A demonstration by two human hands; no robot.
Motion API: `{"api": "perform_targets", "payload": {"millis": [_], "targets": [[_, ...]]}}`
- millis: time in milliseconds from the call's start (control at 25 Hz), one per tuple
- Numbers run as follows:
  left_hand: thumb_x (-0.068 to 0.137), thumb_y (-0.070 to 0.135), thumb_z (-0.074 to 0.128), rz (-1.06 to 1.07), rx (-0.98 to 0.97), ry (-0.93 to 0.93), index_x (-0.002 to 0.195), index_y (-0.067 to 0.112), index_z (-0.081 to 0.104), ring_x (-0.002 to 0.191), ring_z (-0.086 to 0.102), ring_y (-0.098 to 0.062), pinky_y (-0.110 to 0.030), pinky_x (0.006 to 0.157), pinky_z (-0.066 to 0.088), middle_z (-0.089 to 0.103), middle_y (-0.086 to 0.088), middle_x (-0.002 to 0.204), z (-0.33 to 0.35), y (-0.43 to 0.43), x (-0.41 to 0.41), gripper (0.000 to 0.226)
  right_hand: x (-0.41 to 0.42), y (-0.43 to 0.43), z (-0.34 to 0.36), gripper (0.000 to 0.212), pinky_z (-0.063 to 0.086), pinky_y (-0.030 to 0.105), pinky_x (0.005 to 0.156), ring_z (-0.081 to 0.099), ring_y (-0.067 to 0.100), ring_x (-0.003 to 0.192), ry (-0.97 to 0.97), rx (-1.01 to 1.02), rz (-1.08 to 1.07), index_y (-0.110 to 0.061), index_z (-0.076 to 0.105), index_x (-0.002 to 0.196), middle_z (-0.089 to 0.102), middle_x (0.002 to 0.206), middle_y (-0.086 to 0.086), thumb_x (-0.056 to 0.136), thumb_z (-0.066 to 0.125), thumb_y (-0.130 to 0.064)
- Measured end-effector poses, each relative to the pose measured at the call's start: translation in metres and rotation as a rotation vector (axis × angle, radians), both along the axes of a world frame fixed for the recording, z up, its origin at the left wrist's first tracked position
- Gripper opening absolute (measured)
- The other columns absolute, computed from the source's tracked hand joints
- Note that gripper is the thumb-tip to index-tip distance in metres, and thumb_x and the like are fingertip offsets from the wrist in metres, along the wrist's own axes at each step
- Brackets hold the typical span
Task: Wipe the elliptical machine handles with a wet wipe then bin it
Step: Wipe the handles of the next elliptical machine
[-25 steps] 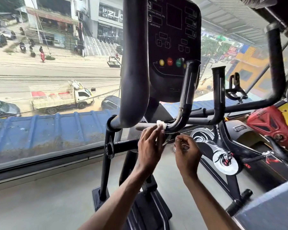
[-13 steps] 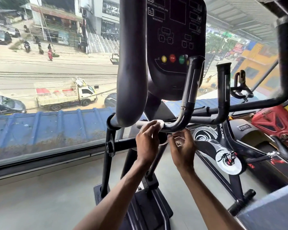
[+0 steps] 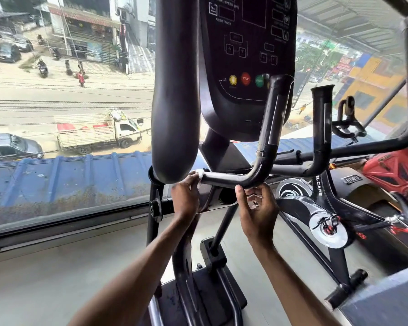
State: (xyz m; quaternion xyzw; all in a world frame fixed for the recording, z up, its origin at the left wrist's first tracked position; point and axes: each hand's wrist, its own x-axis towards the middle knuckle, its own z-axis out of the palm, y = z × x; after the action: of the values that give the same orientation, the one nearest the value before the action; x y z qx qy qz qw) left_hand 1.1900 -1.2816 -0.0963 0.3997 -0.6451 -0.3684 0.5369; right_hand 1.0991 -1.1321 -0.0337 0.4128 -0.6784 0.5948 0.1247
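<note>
Wiping step. Our left hand (image 3: 185, 199) pinches the small white wet wipe (image 3: 200, 173) onto the inner end of the black bent tubular handle (image 3: 223, 178). Right hand (image 3: 259, 208) curls under the bend; whether it grips anything, we cannot tell. Next, likely: slide the wipe along toward the bend.
</note>
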Motion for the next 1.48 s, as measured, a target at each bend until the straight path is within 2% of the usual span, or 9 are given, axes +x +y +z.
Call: {"api": "perform_targets", "payload": {"millis": [80, 240, 440, 600, 720, 800, 1000, 1160, 1480], "targets": [[0.094, 0.01, 0.069, 0.03, 0.111, 0.012, 0.112, 0.011, 0.079, 0.11, 0.072, -0.016, -0.033, 0.101, 0.054, 0.076, -0.001, 0.118, 0.0, -0.003, -0.002, 0.021, -0.001, 0.0, 0.0, 0.027, 0.056, 0.045, 0.071, 0.065, 0.015, 0.075, -0.005, -0.002, 0.003, -0.02, 0.065, 0.095, 0.067, 0.084, -0.004, 0.09, 0.072, -0.046], [0.095, 0.005, 0.068, -0.031, -0.158, 0.026, 0.112, 0.008, 0.079, 0.109, 0.067, -0.004, -0.016, 0.101, 0.049, 0.071, 0.009, 0.12, 0.006, 0.018, -0.005, 0.021, -0.005, 0.001, -0.001, 0.023, 0.054, 0.04, 0.07, 0.063, 0.014, 0.074, 0.031, 0.014, 0.02, -0.023, 0.063, 0.092, 0.064, 0.083, -0.005, 0.091, 0.071, -0.044], [0.096, 0.004, 0.061, -0.033, -0.1, -0.178, 0.118, 0.016, 0.078, 0.12, 0.067, -0.013, -0.034, 0.104, 0.051, 0.073, 0.0, 0.127, -0.009, -0.03, -0.005, 0.03, -0.006, 0.001, 0.0, 0.019, 0.049, 0.022, 0.068, 0.061, 0.014, 0.073, 0.036, 0.001, 0.05, -0.02, 0.062, 0.09, 0.064, 0.082, -0.003, 0.09, 0.073, -0.036], [0.097, 0.007, 0.061, -0.037, 0.024, -0.113, 0.111, 0.02, 0.08, 0.113, 0.069, -0.011, -0.026, 0.098, 0.05, 0.076, 0.003, 0.119, -0.012, -0.04, -0.015, 0.027, -0.008, 0.002, -0.001, 0.022, 0.045, 0.014, 0.068, 0.059, 0.013, 0.07, 0.031, 0.004, 0.058, -0.02, 0.06, 0.087, 0.063, 0.08, -0.003, 0.09, 0.072, -0.038], [0.094, 0.004, 0.063, -0.056, 0.134, -0.04, 0.108, 0.02, 0.081, 0.109, 0.071, -0.012, -0.01, 0.09, 0.047, 0.078, 0.003, 0.111, -0.012, -0.045, -0.017, 0.027, -0.009, 0.001, -0.001, 0.026, 0.045, 0.014, 0.068, 0.059, 0.012, 0.07, 0.026, -0.005, 0.062, -0.016, 0.062, 0.088, 0.062, 0.079, -0.002, 0.089, 0.072, -0.04], [0.091, 0.0, 0.061, -0.037, 0.106, -0.06, 0.109, 0.02, 0.081, 0.109, 0.072, -0.013, -0.004, 0.088, 0.044, 0.078, 0.003, 0.112, -0.009, -0.042, -0.016, 0.033, -0.011, 0.001, -0.002, 0.027, 0.043, 0.011, 0.069, 0.058, 0.012, 0.07, 0.035, -0.007, 0.071, -0.014, 0.063, 0.088, 0.061, 0.078, -0.002, 0.089, 0.072, -0.04], [0.09, -0.004, 0.064, -0.087, -0.253, -0.023, 0.109, 0.01, 0.08, 0.113, 0.068, -0.006, -0.019, 0.101, 0.05, 0.073, 0.008, 0.118, 0.023, 0.009, -0.005, 0.029, -0.014, 0.0, -0.005, 0.029, 0.045, 0.013, 0.068, 0.059, 0.014, 0.069, 0.04, -0.007, 0.073, -0.013, 0.062, 0.088, 0.061, 0.077, -0.001, 0.089, 0.072, -0.041], [0.093, -0.001, 0.067, -0.178, -0.442, 0.028, 0.111, 0.005, 0.078, 0.115, 0.065, -0.003, -0.017, 0.099, 0.05, 0.072, 0.003, 0.12, 0.048, 0.046, -0.008, 0.022, -0.014, 0.0, -0.004, 0.027, 0.043, 0.01, 0.067, 0.058, 0.012, 0.069, 0.05, -0.024, 0.092, -0.012, 0.063, 0.089, 0.061, 0.077, -0.001, 0.089, 0.072, -0.038], [0.09, 0.0, 0.065, -0.055, -0.178, -0.047, 0.11, 0.013, 0.08, 0.114, 0.069, -0.011, -0.005, 0.098, 0.043, 0.066, 0.017, 0.118, 0.026, 0.011, -0.001, 0.028, -0.012, -0.001, -0.006, 0.024, 0.049, 0.025, 0.064, 0.058, 0.014, 0.068, 0.062, -0.025, 0.063, -0.016, 0.061, 0.087, 0.06, 0.077, -0.004, 0.089, 0.073, -0.038]]}}
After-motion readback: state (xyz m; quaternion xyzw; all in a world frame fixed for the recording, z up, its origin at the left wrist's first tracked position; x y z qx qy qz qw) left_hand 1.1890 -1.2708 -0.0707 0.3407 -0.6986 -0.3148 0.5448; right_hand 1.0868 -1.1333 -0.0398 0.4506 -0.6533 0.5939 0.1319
